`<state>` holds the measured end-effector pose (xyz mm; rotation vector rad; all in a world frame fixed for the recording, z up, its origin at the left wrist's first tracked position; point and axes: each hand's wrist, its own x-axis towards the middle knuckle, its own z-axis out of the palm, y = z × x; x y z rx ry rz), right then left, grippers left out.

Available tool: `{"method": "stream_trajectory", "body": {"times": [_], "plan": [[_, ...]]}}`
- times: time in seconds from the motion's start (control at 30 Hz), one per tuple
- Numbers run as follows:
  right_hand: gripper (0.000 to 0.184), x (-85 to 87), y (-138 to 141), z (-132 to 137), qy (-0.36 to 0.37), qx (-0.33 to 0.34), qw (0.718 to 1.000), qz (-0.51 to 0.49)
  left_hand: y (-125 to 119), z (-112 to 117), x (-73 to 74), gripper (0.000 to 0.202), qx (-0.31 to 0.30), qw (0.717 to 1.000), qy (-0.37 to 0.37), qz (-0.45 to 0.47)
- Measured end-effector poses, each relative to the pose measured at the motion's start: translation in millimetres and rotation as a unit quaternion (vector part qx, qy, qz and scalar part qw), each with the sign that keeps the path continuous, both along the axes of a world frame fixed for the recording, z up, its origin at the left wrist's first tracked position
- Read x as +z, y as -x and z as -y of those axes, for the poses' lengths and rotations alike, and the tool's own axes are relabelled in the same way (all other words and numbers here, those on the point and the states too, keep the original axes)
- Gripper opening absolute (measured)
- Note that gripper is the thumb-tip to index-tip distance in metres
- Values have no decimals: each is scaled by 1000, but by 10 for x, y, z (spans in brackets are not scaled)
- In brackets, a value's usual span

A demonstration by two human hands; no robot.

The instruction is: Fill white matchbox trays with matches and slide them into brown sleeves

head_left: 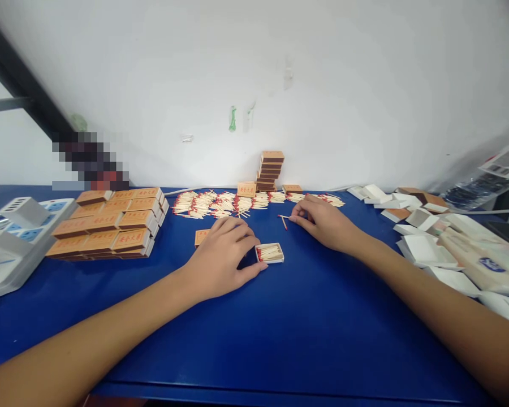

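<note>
A small white matchbox tray (275,261) filled with matches lies on the blue table in front of me. My left hand (223,257) grips its left end between thumb and index finger, with the other fingers curled over the table. Behind those fingers an orange matchbox cover (201,238) is partly hidden. To the tray's upper right, my right hand (320,220) pinches a match (284,217) between thumb and fingertips; another match (285,225) hangs or lies against it. Beyond both hands spreads a long heap of loose red-tipped matches (224,203).
Stacked matchboxes (106,223) stand left, beside a white power strip (25,237). Against the wall rises a leaning tower of matchboxes (271,169). At right lie several white trays (428,249) and a soft plastic packet (479,260).
</note>
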<state>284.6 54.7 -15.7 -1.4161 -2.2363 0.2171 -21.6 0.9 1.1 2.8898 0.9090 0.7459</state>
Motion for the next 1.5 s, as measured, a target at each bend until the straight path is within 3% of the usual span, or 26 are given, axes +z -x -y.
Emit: {"method": "stream_trajectory", "body": {"times": [0.13, 0.37, 0.53, 0.8, 0.93, 1.2, 1.5], "plan": [[21, 63, -53, 4, 24, 18, 1000, -8, -1, -7, 4, 31, 0, 1000, 4, -1], [25, 171, -145, -17, 77, 124, 989, -18, -7, -6, 6, 32, -1, 1000, -3, -2], [31, 152, -93, -40, 70, 124, 990, -12, -4, -10, 15, 31, -4, 1000, 0, -4], [22, 108, -64, -27, 70, 88, 994, 5, -12, -13, 18, 33, 3, 1000, -1, -9], [21, 156, -2, 97, 62, 70, 996, -5, -16, -18, 21, 33, 6, 1000, -1, -7], [16, 322, 373, 547, 28, 117, 993, 20, -10, 0, 30, 33, 12, 1000, 8, -7], [18, 323, 449, 697, 22, 148, 986, 71, -20, -3, 31, 30, 11, 1000, 7, -6]]}}
